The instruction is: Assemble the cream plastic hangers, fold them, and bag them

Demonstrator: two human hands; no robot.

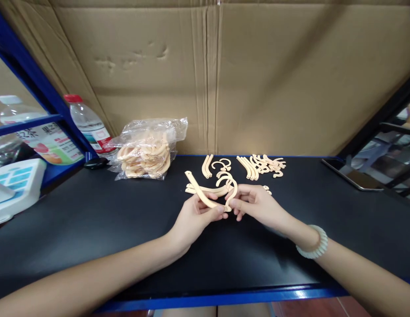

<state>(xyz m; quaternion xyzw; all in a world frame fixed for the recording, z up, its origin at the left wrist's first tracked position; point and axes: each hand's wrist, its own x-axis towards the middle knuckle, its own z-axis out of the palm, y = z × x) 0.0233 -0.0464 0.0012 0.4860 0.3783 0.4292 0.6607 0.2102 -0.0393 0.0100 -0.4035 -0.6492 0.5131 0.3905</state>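
Your left hand [195, 215] pinches one end of a curved beige arm piece [201, 193], fingers closed on it. Long axis runs diagonally: near end at your fingertips, far end pointing up-left, away from you. Your right hand [254, 203] grips a beige hook piece [231, 190], fingers closed, the hook curling upward; it meets the arm piece between your hands, just above the black table [92, 220]. More arm pieces [208, 190] lie flat just behind. Further back: loose arms and hooks [260, 166]. Back left: plastic bag of parts [147, 152], water bottle [87, 125]. White bracelet [313, 243] on right wrist.
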